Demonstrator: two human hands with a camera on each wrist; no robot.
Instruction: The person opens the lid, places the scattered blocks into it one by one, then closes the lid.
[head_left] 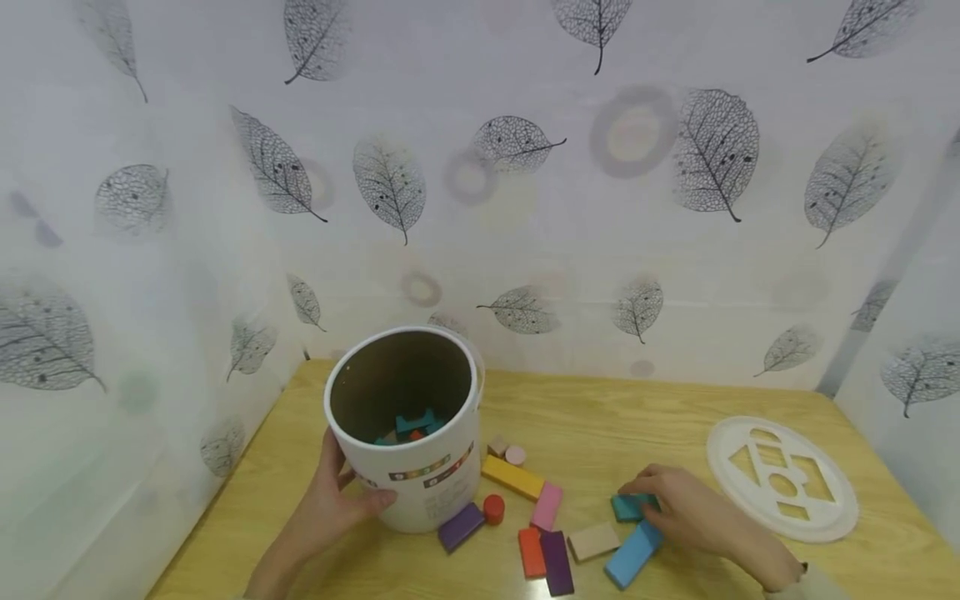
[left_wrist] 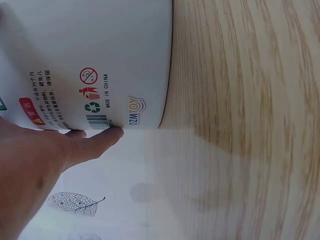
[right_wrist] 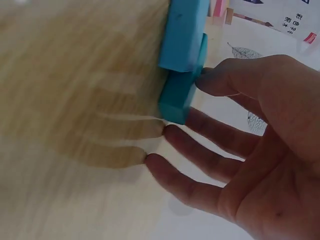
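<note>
On the left of the head view my left hand (head_left: 333,504) grips the side of a white bucket (head_left: 442,483), thumb across its front and fingers round its far side. Teal and red blocks (head_left: 415,423) lie inside. At the right, my right hand (head_left: 686,508) pinches a teal block (head_left: 628,507) on the table between thumb and fingers. In the right wrist view the thumb is on one side of the teal block (right_wrist: 177,100), with fingertips at the other. A light blue block (head_left: 633,556) lies right beside it, near the palm.
A white lid with cut-out shapes (head_left: 845,504) lies at the right. Between bucket and right hand are a yellow block (head_left: 512,477), pink block (head_left: 547,506), wooden block (head_left: 594,542), orange-red block (head_left: 532,553), red cylinder (head_left: 493,509) and purple blocks (head_left: 461,527). A leaf-patterned curtain (head_left: 525,225) hangs behind.
</note>
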